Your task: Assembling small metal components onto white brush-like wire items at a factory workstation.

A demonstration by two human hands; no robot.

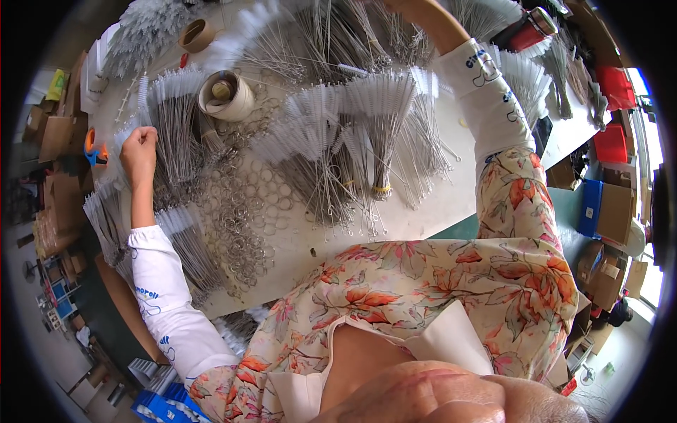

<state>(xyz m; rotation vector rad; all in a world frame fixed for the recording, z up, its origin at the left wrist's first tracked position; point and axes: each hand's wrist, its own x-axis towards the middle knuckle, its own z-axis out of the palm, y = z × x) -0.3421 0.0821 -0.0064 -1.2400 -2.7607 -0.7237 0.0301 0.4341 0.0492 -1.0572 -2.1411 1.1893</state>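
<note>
My left hand [139,154] is closed in a fist over a bundle of thin wire brushes with white bristles [169,113] at the left of the white table [430,204]; it seems to grip some brush stems. My right arm reaches to the far side of the table, and its hand is out of view past the picture's top edge among more brush bundles [338,35]. Between my arms lie fanned bundles of the same brushes [374,120], one tied with a yellow band [381,189]. A heap of small metal rings [243,218] lies near the left arm.
Two tape rolls [226,95] [197,34] stand at the table's far left. A red cylinder [529,28] lies at the far right. Orange-handled scissors [93,149] sit at the left edge. Cardboard boxes, red and blue bins surround the table on the floor.
</note>
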